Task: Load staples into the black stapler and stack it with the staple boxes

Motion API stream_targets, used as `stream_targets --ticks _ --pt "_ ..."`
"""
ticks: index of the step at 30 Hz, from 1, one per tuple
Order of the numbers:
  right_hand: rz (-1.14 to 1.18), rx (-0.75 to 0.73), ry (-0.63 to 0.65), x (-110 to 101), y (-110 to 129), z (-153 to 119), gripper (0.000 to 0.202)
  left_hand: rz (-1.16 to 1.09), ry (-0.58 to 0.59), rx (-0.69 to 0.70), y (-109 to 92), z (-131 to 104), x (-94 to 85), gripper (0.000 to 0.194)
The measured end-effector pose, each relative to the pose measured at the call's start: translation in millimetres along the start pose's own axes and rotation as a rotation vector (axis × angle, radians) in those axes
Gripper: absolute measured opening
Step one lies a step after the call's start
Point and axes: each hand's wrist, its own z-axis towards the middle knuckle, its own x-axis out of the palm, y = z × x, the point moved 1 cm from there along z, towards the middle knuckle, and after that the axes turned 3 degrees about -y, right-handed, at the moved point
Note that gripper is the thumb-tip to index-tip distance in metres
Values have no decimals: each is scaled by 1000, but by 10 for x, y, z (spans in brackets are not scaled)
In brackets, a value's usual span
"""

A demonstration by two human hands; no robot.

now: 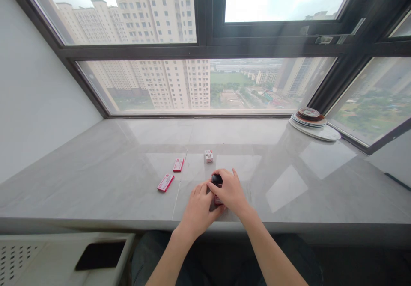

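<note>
Two flat red-and-white boxes point(165, 182) lie on the grey countertop point(112, 183), at about 9 and 10 o'clock from the hands; one small white box point(209, 156) sits at 12. One glossy black object point(216, 179) is at the right hand point(230, 190), narrowly pinched between thumb and fingers. One red box point(218, 200) shows just below it, between the hands; the left hand point(199, 207) curls beside it, its grip too hidden to tell. One stack of plates point(310, 121) rests at 2 o'clock, by the window frame point(199, 51). Both flat boxes point roughly 7-to-1; the black object's long axis is unclear.
</note>
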Motion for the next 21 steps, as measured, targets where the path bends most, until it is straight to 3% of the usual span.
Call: stream_targets --ticks 4,7,9,11,14,16,18,21 --pt "351 150 -135 -50 -76 118 25 20 0 -34 69 -2 1 53" --pt "700 245 -314 -270 -303 107 30 27 -7 -38 91 -6 10 52" --pt "848 328 -367 -437 -529 29 31 10 -16 -34 90 -20 2 53" --pt "894 465 -337 -599 -775 -94 32 -21 -26 -38 90 -37 -17 52" --pt "779 657 -308 -809 -1048 -309 34 -76 -33 -64 101 -51 -44 43" --pt "649 725 -232 -871 -1079 -431 38 -99 -26 -86 108 -42 -46 36" --pt "551 747 -9 -819 -977 -513 42 -105 -14 -102 107 -21 -36 33" --pt "520 675 314 -566 -701 -550 44 -107 2 -114 103 18 -26 33"
